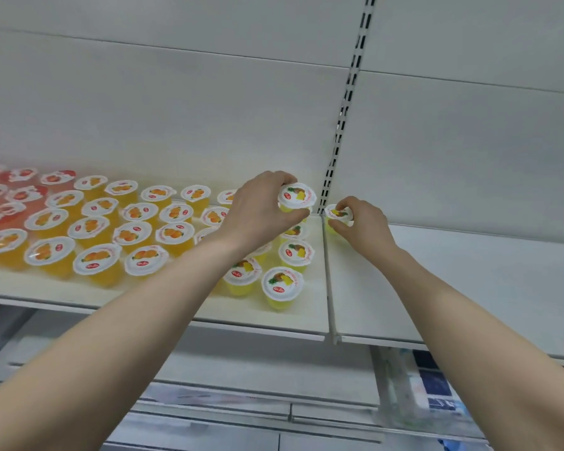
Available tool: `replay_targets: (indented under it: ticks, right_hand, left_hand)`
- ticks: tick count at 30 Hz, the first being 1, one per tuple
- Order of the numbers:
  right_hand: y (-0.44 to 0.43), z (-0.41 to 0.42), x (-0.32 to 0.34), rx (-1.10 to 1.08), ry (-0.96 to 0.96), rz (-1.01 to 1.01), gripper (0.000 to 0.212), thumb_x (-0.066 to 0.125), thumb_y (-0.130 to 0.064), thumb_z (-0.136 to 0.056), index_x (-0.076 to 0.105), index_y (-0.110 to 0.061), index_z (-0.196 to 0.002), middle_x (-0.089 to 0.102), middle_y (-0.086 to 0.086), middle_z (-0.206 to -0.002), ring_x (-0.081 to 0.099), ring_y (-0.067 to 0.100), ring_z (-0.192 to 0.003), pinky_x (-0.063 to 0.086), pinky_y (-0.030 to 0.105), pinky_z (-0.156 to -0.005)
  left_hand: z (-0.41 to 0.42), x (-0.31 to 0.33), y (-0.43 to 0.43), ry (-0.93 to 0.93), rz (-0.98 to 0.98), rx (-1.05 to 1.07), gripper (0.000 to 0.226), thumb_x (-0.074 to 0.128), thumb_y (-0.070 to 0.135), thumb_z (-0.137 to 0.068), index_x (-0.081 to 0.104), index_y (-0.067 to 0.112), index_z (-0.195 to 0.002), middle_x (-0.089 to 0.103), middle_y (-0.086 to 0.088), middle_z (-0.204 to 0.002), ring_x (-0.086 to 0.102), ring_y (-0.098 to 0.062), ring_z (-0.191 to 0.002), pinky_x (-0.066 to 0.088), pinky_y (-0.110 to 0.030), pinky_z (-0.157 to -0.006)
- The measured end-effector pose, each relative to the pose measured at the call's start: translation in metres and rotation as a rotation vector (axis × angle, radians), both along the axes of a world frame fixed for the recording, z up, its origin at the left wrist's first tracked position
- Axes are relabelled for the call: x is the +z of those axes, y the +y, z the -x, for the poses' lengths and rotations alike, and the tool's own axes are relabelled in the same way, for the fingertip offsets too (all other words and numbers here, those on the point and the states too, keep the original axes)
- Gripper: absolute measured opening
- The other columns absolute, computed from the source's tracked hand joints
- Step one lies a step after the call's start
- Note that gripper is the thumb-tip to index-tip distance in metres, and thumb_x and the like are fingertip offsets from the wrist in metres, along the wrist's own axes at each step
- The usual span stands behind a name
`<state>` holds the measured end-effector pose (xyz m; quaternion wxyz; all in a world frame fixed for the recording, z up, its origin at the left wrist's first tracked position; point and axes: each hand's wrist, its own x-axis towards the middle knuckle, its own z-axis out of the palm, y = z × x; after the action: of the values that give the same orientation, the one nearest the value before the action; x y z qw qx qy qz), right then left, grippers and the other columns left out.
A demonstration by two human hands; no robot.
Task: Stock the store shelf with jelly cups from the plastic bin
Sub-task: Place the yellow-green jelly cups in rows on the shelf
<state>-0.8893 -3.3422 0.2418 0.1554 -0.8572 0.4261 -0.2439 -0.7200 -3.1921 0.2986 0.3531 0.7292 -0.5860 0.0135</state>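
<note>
- my left hand (258,213) has its fingers and thumb curled round a pineapple cup (296,195), holding it above the back end of the yellow cups (282,284), close to the back wall.
- my right hand (362,229) pinches a second cup (337,213) from above, fingertips on its lid and thumb low on its side.
- that second cup is at the back left corner of the right shelf (469,288), just beside the divider (328,275); i cannot tell if it touches the shelf.
- on the left shelf (176,297) the yellow cups stand in rows next to the divider, partly hidden by my left arm.
- orange cups (95,229) fill the middle of that shelf, and red cups (0,203) sit at the far left.
- a slotted post (342,118) runs up the back wall above the divider.
- low on the right, under the shelf, there is something clear and blurred; i cannot tell what it is.
</note>
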Motion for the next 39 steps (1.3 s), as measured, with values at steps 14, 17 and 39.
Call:
replay_targets:
  ticks: [14, 17, 39]
  right_hand:
    - [-0.015, 0.049, 0.02, 0.064, 0.204, 0.255, 0.042, 0.051, -0.024, -0.099, 0.049, -0.013, -0.139, 0.051, 0.008, -0.141, 0.049, 0.031, -0.125, 0.039, 0.044, -0.1]
    - [-0.014, 0.055, 0.018, 0.061, 0.205, 0.267, 0.041, 0.049, -0.023, -0.1, 0.049, -0.012, -0.139, 0.052, 0.01, -0.14, 0.05, 0.032, -0.123, 0.039, 0.044, -0.099]
    - [0.012, 0.051, 0.044, 0.22, 0.27, 0.483, 0.044, 0.044, -0.032, -0.096, 0.054, -0.009, -0.132, 0.059, 0.011, -0.128, 0.054, 0.035, -0.114, 0.04, 0.045, -0.093]
  left_hand:
    - [0.067, -0.017, -0.047, -0.405, -0.203, -0.049, 0.052, 0.062, 0.063, -0.072, 0.064, 0.025, -0.107, 0.065, 0.005, -0.097, 0.053, -0.022, -0.096, 0.032, -0.031, -0.072]
    - [0.074, -0.029, -0.053, -0.453, -0.264, -0.014, 0.056, 0.06, 0.065, -0.073, 0.063, 0.022, -0.109, 0.067, 0.001, -0.101, 0.053, -0.024, -0.1, 0.036, -0.035, -0.079]
    - [0.038, -0.011, -0.008, -0.429, -0.132, 0.021, 0.059, 0.061, 0.054, -0.085, 0.054, 0.019, -0.132, 0.061, -0.004, -0.124, 0.052, -0.029, -0.115, 0.035, -0.038, -0.101]
